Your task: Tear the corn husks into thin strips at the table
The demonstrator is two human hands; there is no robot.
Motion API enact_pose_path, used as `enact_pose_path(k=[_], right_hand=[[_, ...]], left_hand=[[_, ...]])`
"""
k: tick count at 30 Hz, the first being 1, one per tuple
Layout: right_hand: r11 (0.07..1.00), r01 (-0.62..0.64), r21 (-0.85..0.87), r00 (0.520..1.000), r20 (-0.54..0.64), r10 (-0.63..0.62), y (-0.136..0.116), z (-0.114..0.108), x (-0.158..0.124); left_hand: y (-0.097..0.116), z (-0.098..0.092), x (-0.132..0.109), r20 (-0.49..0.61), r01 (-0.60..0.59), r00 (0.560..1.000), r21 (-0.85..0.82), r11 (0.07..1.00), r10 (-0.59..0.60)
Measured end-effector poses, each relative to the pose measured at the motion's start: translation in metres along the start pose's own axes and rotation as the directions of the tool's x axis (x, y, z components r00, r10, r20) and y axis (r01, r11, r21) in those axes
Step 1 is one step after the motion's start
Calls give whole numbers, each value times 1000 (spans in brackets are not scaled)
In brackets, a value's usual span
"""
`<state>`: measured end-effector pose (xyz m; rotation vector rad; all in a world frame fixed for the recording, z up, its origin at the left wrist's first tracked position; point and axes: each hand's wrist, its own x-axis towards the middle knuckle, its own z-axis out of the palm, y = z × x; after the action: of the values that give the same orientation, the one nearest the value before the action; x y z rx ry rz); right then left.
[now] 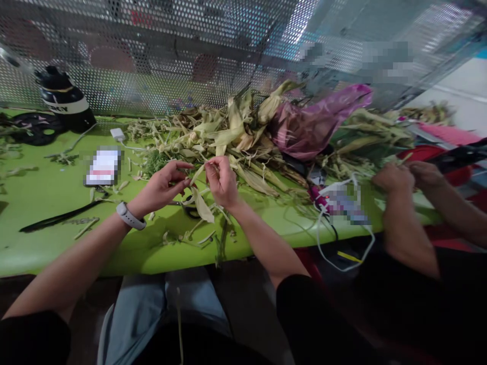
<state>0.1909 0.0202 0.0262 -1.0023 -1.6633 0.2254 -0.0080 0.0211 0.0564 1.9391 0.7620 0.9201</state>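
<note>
The green surface (45, 192) fills the middle of the view, with a perforated metal screen (152, 50) standing behind it. On the far half of the surface lies a big pile of husks (236, 137), pale and green, and a pink plastic bag (312, 126) rests against the pile on the right. Loose scraps are scattered over the near edge.

The husk strip (201, 205) is above the near edge of the surface, in front of the pile, between the person's two hands. The left hand (162, 187), with a white watch (129, 216) on its wrist, has its grip closed: thumb and fingertips are pinched together at the upper end of the strip. The right hand (222, 182) has its grip closed on the same upper end, just beside the left fingertips. The lower part of the strip hangs free and curls a little.

I judge the strip very light, thin and soft, with no stiffness to carry its own length. It probably tears easily along its fibres, so a gentle fingertip pinch near the top end suits it best.

At the right, a co-worker's hands (395, 180) work close together over the edge of the surface.
</note>
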Motion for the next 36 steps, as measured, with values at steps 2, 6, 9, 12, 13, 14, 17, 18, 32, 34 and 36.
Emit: enact_pose_path(k=[2,6,9,12,13,14,17,18,32,34,36], right_hand=[[999,-28,25,999,-40,29,3,2,1],[995,-81,60,996,-42,83,6,3,2],[999,41,-14,995,-89,-42,2,1,3],[989,148,-9,986,-74,-148,-5,1,1],[991,130,29,991,-39,-129,-6,2,0],[993,89,72,996,4,-89,-7,3,-1],[986,-71,152,991,124,53,-6,6,-5],[981,-110,158,987,136,89,-5,6,-6],[966,-239,94,968,-52,244,0,7,0],[970,-234,67,968,-73,239,-1,7,0],[966,-244,83,965,-80,250,-4,5,1]], left_hand=[[0,0,0,-104,-14,994,27,1000,17],[-2,0,0,-125,-46,991,70,996,55],[-4,0,0,-14,-38,999,35,999,39],[-4,0,-1,76,-11,997,-59,998,15],[-4,0,-1,106,2,994,-91,996,8],[-3,0,-2,132,16,991,-119,993,0],[0,0,-2,175,42,985,-162,986,-14],[1,0,-2,176,45,984,-162,986,-16],[3,5,0,-188,32,980,-180,983,-67],[2,4,1,-168,57,981,-250,967,-101],[-1,2,2,-156,81,978,-311,947,-135]])
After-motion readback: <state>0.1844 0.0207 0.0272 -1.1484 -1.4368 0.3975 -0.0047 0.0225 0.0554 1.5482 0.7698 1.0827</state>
